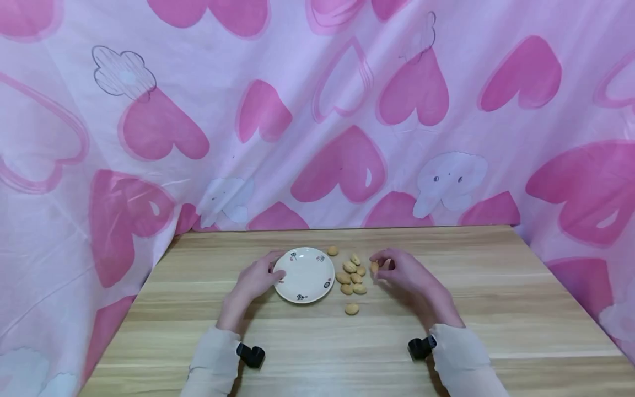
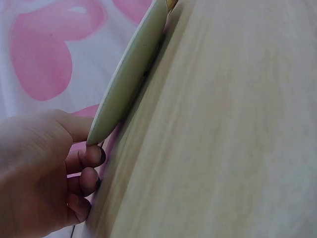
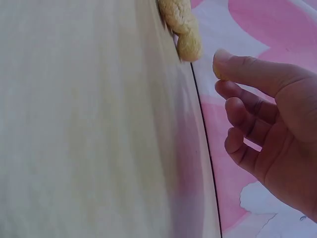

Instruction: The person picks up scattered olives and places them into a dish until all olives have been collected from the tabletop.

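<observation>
A white plate (image 1: 305, 275) with small printed figures lies on the wooden table. My left hand (image 1: 259, 277) pinches its left rim, thumb on top and fingers below; the left wrist view shows the plate (image 2: 126, 74) edge-on in the hand (image 2: 42, 168). Right of the plate is a loose cluster of tan nuts (image 1: 356, 278). At the cluster's right side my right hand (image 1: 409, 270) pinches one nut (image 1: 374, 267) between thumb and fingers. In the right wrist view that nut (image 3: 219, 72) is mostly hidden by the thumb of the hand (image 3: 277, 114).
One nut (image 1: 333, 251) lies at the plate's upper right and another (image 1: 352, 309) sits apart, nearer the front. Behind the wooden table (image 1: 317, 353) hangs a pink cloth (image 1: 278, 49) with hearts. Black devices (image 1: 253, 356) are on both wrists.
</observation>
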A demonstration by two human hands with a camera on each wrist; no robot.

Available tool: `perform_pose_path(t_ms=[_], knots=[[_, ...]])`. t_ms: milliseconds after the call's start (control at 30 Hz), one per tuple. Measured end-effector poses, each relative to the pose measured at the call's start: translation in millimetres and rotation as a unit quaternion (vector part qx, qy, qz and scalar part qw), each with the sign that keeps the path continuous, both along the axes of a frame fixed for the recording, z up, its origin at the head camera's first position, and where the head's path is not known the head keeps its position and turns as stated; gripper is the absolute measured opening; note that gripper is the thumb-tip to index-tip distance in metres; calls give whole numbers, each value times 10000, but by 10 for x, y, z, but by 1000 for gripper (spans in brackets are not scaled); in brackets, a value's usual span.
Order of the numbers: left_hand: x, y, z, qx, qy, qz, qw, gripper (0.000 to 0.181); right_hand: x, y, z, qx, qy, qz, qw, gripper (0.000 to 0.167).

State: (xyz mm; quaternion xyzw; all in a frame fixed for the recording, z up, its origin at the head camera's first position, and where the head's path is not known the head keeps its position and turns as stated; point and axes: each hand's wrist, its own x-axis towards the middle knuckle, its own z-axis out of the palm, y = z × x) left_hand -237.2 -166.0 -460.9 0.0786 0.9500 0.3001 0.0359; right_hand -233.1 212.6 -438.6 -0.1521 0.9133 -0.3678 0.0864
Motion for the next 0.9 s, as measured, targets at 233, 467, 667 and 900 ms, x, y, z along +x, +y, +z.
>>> perform_pose_path(t_ms=[233, 467, 667, 900], knots=[[-6, 7, -15, 97, -9, 52, 9999, 57, -51, -117, 64, 178, 334, 132, 9992, 34], [4, 7, -25, 142, -41, 76, 9999, 57, -137, -217, 162, 283, 726, 511, 9956, 34], [11, 12, -36, 203, -8, 55, 9998, 57, -192, -325, 203, 163, 831, 774, 9934, 34], [11, 9, -25, 145, -29, 87, 9999, 57, -236, -504, 194, 211, 651, 783, 9946, 36]])
